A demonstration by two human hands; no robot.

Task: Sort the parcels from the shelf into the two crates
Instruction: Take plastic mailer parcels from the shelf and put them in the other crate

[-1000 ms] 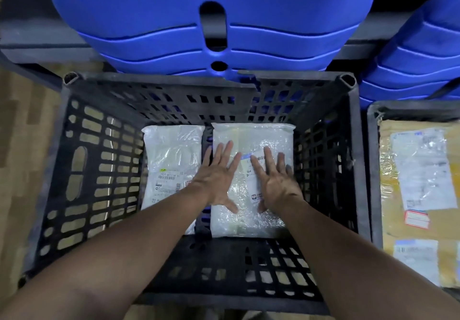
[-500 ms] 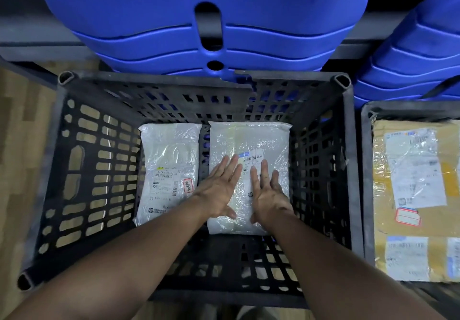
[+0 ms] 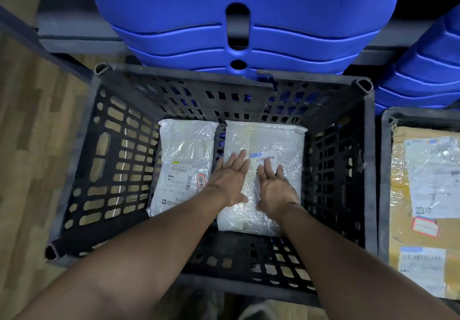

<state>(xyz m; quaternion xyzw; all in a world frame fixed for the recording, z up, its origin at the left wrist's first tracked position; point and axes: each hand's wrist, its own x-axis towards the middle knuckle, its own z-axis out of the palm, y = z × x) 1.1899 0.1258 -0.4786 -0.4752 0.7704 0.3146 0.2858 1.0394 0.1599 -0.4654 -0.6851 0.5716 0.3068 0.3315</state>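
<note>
The left hand and right hand lay flat, fingers straight, on the bubble-wrapped parcel on the floor of the black crate, where any sideways push on its slick film could have shoved it onto the white mailer just beside it.

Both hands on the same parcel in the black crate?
Yes: the left hand and right hand both lie flat on the bubble-wrapped parcel in the black crate.
</note>
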